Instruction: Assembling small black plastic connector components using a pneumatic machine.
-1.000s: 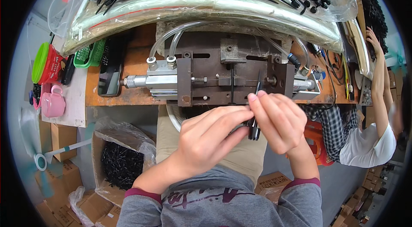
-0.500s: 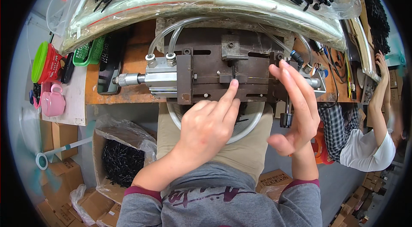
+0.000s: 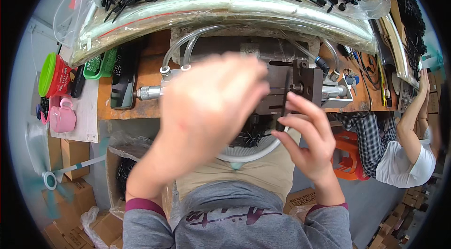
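Support the slim black stemmed part (image 3: 284,105) as your right hand (image 3: 307,131) shows: pinched between thumb and curled fingertips, its stem pointing towards 12 o'clock. The part stands at the near side of the brown steel fixture (image 3: 277,72), its upper end appearing at about 9 o'clock from the right end block (image 3: 314,75); whether it touches the fixture cannot be determined. Your left hand (image 3: 211,108), at about 10 o'clock from your right, is blurred and hides the fixture's centre; its fingers are drawn together, but whether they hold anything cannot be determined. Sight the centre past this hand before bringing any part near it. Hold the stem lightly and low; a slim stem like this is likely to flex if pressed sideways. Keep fingertips away from the end block's inner face, since the silver air cylinder (image 3: 332,93) at its 4 o'clock may present a pinch hazard. Hold the part clear of the white-rimmed basket (image 3: 251,158) at 8 o'clock, where loose black parts (image 3: 249,140) could snag it.
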The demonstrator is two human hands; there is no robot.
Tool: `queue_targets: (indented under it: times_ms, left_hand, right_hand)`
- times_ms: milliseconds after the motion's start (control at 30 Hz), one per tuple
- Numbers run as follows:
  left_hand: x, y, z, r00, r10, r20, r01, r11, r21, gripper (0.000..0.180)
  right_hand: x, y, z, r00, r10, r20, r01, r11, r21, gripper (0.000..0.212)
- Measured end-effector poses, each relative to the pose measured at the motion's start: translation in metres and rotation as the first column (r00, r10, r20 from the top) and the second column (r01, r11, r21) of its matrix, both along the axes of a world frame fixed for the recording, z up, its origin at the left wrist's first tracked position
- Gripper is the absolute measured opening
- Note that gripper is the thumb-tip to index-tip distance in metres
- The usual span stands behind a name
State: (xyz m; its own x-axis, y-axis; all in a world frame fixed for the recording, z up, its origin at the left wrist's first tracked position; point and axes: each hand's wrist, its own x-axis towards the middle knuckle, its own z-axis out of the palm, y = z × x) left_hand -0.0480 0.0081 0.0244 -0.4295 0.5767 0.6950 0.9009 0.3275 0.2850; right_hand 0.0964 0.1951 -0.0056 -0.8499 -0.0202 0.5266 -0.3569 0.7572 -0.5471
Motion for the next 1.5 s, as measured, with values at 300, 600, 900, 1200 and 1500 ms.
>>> queue_targets:
  times_ms: [300, 600, 900, 1200, 1500]
  left_hand:
    - [-0.133, 0.034, 0.044, 0.980, 0.128, -0.154, -0.162, 0.960, -0.229, 0.012]
    - [-0.154, 0.037, 0.041, 0.997, -0.037, -0.073, 0.017, 0.968, -0.252, 0.012]
    - [-0.075, -0.006, 0.059, 0.972, -0.067, 0.223, 0.013, 0.971, 0.238, 0.011]
    - [0.022, -0.026, 0.013, 0.937, -0.125, 0.325, 0.114, 0.992, 0.053, 0.028]
    - [0.060, -0.012, -0.050, 0.973, 0.025, 0.228, -0.002, 0.995, -0.098, 0.027]
  right_hand:
    - [-0.014, -0.032, -0.022, 0.999, -0.028, 0.039, 0.016, 0.960, 0.281, 0.023]
    - [-0.023, -0.032, -0.017, 0.997, -0.078, 0.010, 0.065, 0.892, 0.447, 0.027]
    - [-0.059, 0.001, 0.036, 0.994, -0.039, -0.100, 0.061, 0.972, 0.228, 0.025]
    - [-0.204, 0.048, 0.095, 0.980, -0.061, -0.188, 0.155, 0.828, 0.538, 0.054]
    - [-0.248, 0.051, 0.115, 0.960, -0.126, 0.250, -0.003, 0.889, 0.458, 0.042]
